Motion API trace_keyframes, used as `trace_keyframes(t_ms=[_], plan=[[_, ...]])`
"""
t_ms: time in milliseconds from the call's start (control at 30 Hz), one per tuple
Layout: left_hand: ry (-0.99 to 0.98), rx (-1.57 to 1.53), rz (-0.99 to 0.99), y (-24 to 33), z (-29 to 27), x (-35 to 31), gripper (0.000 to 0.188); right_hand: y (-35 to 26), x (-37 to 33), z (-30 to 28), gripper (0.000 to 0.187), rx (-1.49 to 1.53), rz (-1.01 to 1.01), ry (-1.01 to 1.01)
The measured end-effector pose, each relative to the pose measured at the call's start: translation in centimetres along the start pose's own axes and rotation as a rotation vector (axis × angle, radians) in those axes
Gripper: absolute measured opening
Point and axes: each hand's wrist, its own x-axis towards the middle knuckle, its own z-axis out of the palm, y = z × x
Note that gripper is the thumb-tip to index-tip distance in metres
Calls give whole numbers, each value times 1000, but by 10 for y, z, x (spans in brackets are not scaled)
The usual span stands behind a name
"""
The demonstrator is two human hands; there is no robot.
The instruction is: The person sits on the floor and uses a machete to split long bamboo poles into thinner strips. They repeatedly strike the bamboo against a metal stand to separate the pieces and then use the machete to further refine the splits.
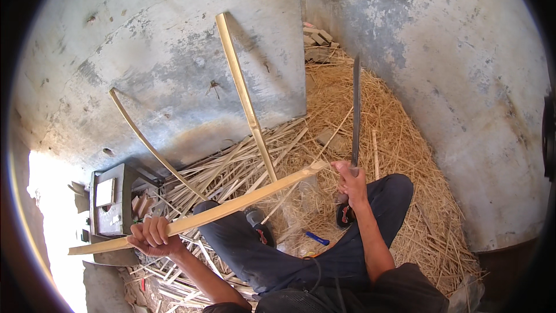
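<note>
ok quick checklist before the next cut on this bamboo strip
1. Left hand gripping the bamboo strip: ok.
2. Right hand closed on the long blade handle: ok.
3. Blade pointing up, away from the body: ok.
4. Strip's far end near the right hand: ok.
5. Legs directly under the strip: not ok.
6. Blade edge sharpness: cannot tell.

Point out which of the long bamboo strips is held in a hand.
The strip running crosswise over the knees: the left hand grips it. The other two, a straight one and a curved one, lean against the wall.
</note>
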Motion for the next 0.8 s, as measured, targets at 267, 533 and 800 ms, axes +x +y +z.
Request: trace_keyframes(t_ms=[267,533,800], plan=[[-66,-104,1,2,7,4,46,-2,-3,4,19,-80,-85,106],[-51,-193,4,3,7,6,46,-21,-11,0,8,232,-107,-28],[-14,-219,78,20,5,8,45,-34,-4,-23,19,406,-43,-51]])
